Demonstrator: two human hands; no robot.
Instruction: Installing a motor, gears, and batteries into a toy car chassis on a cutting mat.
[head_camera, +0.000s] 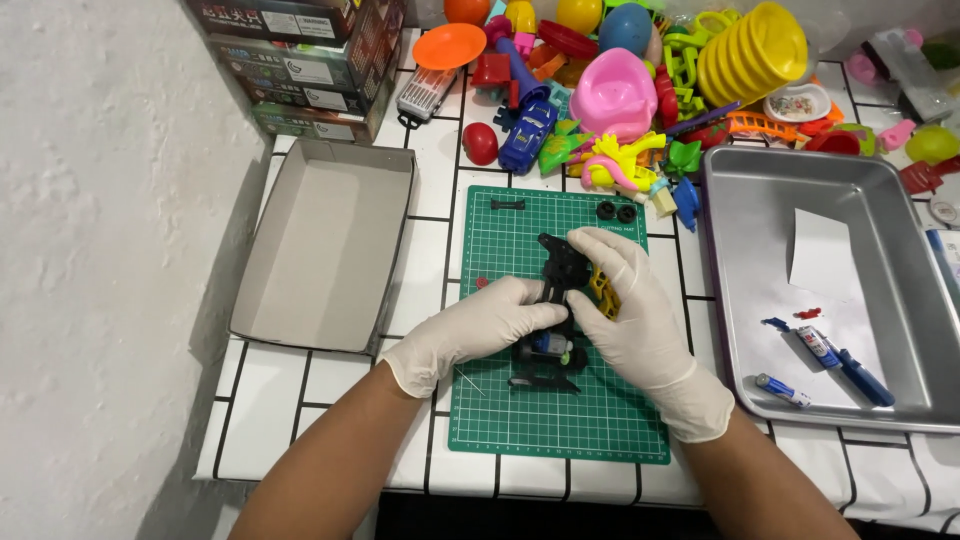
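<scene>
- cardboard tray (325, 245) is sitting empty-looking at the left of the counter (430, 200)
- left hand (480, 330) is pinching the black toy car frame (560, 275), fingers closed on its side, over the green mat (520, 420)
- right hand (630, 310) is gripping the other side, fingers curled shut
- frame's looking light, stiff, kinda fragile; best holding by the edges
- metal pan (740, 180) is lying at right

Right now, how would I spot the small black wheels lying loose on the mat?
Find the green cutting mat at the middle of the tiled table. Near its top right corner, above the gloved hands, lies a pair of small black wheels, side by side; the bar-shaped black part lies left.
</scene>
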